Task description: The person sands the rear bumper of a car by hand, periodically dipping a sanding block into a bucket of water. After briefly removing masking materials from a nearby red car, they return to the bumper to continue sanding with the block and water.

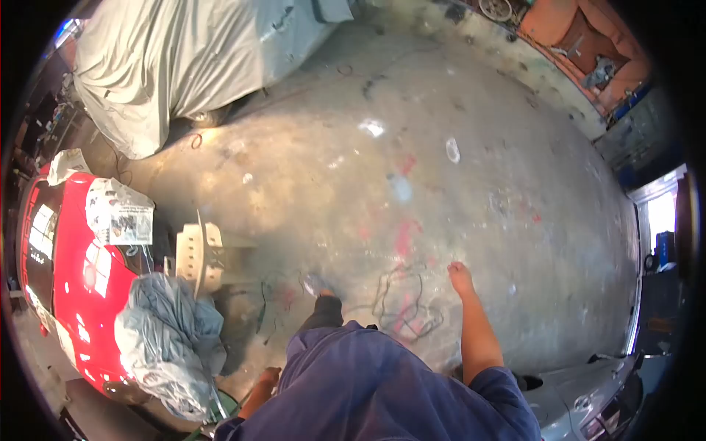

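My right hand (460,278) hangs out over the floor, away from any object, its fingers loosely curled with nothing visible in them. Low by my hip is my left hand (271,376), small in view and partly hidden by my shirt; its fingers cannot be made out. The nearest thing to it is a bunched grey cloth cover (169,342) heaped against a red car (88,294). A thin looped cord or hose (423,323) lies on the floor between my leg and my right hand.
Beside the car stands a cream plastic chair (200,253). Newspaper and plastic sheeting (121,213) cover part of the car. A draped vehicle (198,59) is at the back left. Stained concrete floor (507,176) stretches ahead. A silver car (581,404) sits at lower right, an orange body panel (551,22) at upper right.
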Tool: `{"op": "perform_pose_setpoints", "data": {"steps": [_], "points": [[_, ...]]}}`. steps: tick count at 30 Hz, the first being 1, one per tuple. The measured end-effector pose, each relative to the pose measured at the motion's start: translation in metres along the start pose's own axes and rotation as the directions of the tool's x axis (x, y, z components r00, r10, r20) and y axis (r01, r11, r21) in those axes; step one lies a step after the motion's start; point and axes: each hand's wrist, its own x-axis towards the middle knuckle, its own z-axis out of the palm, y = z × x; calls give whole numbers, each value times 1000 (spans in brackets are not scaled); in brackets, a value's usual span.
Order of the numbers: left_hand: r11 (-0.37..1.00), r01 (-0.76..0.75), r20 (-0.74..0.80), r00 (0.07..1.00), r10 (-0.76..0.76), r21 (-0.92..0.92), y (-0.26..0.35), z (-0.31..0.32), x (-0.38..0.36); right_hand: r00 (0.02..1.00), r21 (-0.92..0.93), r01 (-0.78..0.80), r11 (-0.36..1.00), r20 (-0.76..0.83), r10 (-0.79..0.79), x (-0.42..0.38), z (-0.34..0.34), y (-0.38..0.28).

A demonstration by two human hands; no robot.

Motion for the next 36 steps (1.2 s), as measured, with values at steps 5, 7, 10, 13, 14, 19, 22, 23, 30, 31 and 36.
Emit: {"op": "perform_pose_setpoints", "data": {"steps": [5, 7, 10, 13, 14, 19, 22, 23, 30, 31, 36], "points": [[949, -315, -393, 875, 282, -21, 33, -118, 91, 966, -194, 115, 974, 251, -64, 24, 59, -82], [964, -139, -340, 939, 55, -227, 56, -182, 125, 875, -389, 384, 837, 443, -195, 34, 91, -65], [866, -89, -344, 934, -99, -491, 113, -285, 157, 673, -477, 666, 574, 717, -185, 47, 126, -35], [795, -293, -517, 856, -30, -531, 121, -346, 227, 606, -545, 682, 488, 795, 40, 65, 129, -54], [761, -368, -583, 813, -15, -534, 122, -362, 248, 601, -575, 669, 471, 791, 112, 79, 130, -58], [765, -110, -407, 889, -210, -635, 152, -453, 257, 470, -484, 786, 385, 872, 136, 229, 153, -89], [870, -28, -369, 912, -179, -492, 160, -473, 250, 513, -472, 729, 496, 856, 62, 344, 187, -236], [921, -14, -358, 924, -137, -389, 158, -484, 249, 533, -472, 711, 521, 845, 39, 383, 214, -286], [528, 60, -241, 843, -482, -847, 186, -539, 267, 476, -267, 841, 471, 778, -410, 564, 378, -649], [465, 52, -219, 832, -510, -884, 184, -554, 276, 522, -270, 791, 548, 766, -376, 569, 401, -712], [411, 83, -153, 848, -508, -908, 148, -600, 319, 510, -143, 762, 631, 733, -450, 568, 507, -889]]}}
